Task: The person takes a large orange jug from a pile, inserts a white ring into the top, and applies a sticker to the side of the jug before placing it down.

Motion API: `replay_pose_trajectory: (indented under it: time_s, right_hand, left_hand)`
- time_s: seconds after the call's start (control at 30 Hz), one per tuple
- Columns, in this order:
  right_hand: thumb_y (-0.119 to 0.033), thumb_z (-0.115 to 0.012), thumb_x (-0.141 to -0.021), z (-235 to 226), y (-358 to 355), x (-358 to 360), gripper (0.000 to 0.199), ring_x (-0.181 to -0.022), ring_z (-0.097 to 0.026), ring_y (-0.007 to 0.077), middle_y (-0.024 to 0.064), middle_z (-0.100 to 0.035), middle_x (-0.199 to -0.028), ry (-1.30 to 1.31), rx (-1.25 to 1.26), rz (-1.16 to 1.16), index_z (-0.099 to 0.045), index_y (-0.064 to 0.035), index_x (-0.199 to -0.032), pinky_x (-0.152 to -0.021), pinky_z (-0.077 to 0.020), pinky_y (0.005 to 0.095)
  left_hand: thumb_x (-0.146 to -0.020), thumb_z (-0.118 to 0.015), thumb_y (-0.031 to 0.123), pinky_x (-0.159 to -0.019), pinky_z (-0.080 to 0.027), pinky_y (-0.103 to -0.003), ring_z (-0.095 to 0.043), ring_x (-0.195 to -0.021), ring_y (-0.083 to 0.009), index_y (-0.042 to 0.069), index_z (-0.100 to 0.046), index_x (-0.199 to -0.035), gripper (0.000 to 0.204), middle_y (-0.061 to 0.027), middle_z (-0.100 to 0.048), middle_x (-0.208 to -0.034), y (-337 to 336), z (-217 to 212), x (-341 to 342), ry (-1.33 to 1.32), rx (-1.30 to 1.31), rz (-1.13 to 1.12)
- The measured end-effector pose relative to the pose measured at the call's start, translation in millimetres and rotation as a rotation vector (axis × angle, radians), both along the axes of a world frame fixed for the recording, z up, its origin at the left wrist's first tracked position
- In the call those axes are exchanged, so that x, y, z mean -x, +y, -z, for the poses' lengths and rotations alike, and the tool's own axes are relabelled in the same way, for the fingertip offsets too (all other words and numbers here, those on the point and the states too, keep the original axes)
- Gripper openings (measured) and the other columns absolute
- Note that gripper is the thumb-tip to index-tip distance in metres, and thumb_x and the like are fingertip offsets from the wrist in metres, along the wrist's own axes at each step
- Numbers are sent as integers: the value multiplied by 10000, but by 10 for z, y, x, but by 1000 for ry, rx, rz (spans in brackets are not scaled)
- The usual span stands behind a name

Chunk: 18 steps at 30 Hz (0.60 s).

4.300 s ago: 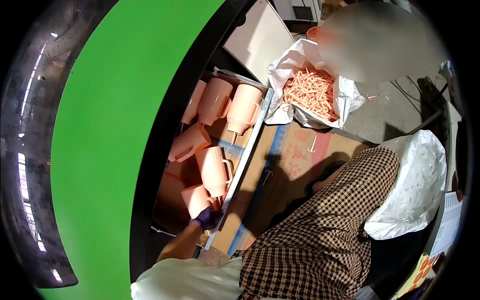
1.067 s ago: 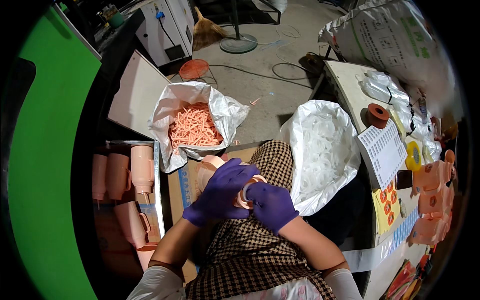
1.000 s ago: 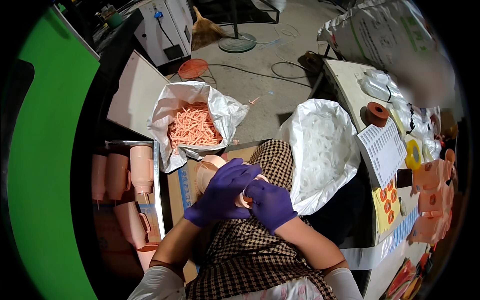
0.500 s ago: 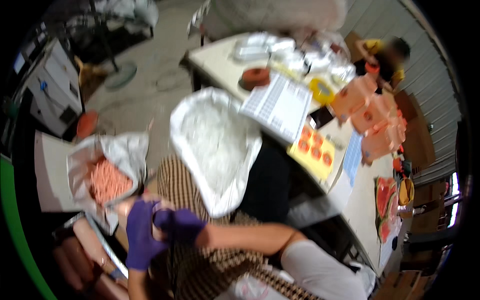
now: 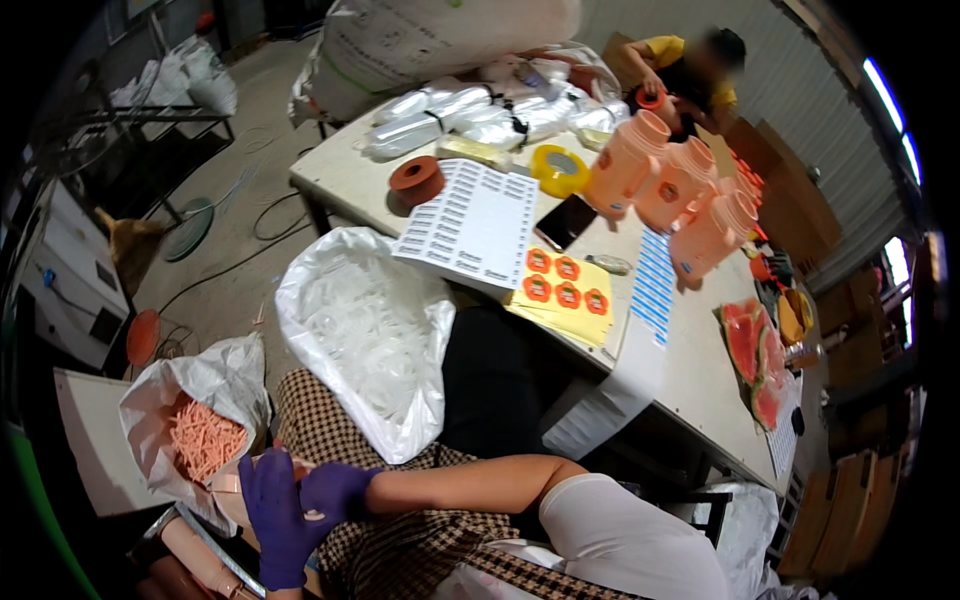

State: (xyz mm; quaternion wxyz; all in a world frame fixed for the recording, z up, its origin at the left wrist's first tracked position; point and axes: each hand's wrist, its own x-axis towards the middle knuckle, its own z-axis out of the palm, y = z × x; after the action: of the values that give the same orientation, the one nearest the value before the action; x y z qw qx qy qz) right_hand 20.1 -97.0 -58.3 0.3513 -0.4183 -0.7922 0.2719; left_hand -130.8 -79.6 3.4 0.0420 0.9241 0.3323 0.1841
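Both my hands wear purple gloves and are together low over my lap. My left hand (image 5: 272,505) is closed around a peach-coloured plastic jug (image 5: 228,492), most of which the gloves hide. My right hand (image 5: 338,492) is curled against the same jug, beside the left; a pale ring-like edge shows between them. Just beyond, a white sack (image 5: 150,400) holds many thin peach plastic strips (image 5: 205,438). Nearer, a box at the lower left contains peach plastic jugs (image 5: 195,552). An open white sack (image 5: 290,300) of clear plastic rings (image 5: 370,345) stands ahead of my knees.
A table (image 5: 690,420) on the right bears peach jugs (image 5: 625,165), label sheets (image 5: 475,220), yellow sticker sheets (image 5: 560,315), tape (image 5: 558,170), a phone (image 5: 567,222) and bagged goods (image 5: 450,115). Across it, a person in yellow sleeves (image 5: 655,55) handles a peach piece. A cable lies on the floor.
My view has turned, so the table sits further left and looks sharper. My hands stay together on the jug, slightly lower in the picture.
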Motion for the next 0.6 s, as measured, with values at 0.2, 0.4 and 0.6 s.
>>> replay_pose_trajectory:
  time_s: [0.2, 0.4, 0.6]
  right_hand:
    - [-139, -608, -846, -92, -365, -478, 136, -896, -664, 365, 192, -679, -909, 171, 67, -43, -662, -28, -901, -819, -521, 441]
    - [-86, -756, -857, -710, -1519, -2635, 219, -1043, -666, 282, 105, -702, -1089, -62, -148, 814, -719, -64, -1072, -925, -534, 397]
    - [-109, -838, -723, -332, -2930, -4466, 334, -1003, -635, 289, 109, -685, -1030, -380, -222, 1529, -747, -96, -1045, -882, -515, 391]
  left_hand:
    - [-655, -838, 402, -1157, -271, -619, -533, -1240, -435, 17, -521, -1288, 806, -192, -591, -1258, 48, -65, -197, 33, -16, 148]
    - [-891, -702, 288, -982, -434, -487, -586, -1110, -255, 285, -474, -1350, 512, -54, -580, -1256, -487, -362, -640, 260, 100, 320]
    - [-909, -623, 299, -1054, -350, -396, -534, -1139, -171, 284, -342, -1490, 646, -6, -530, -1276, -423, 663, -1311, 248, -516, 1008]
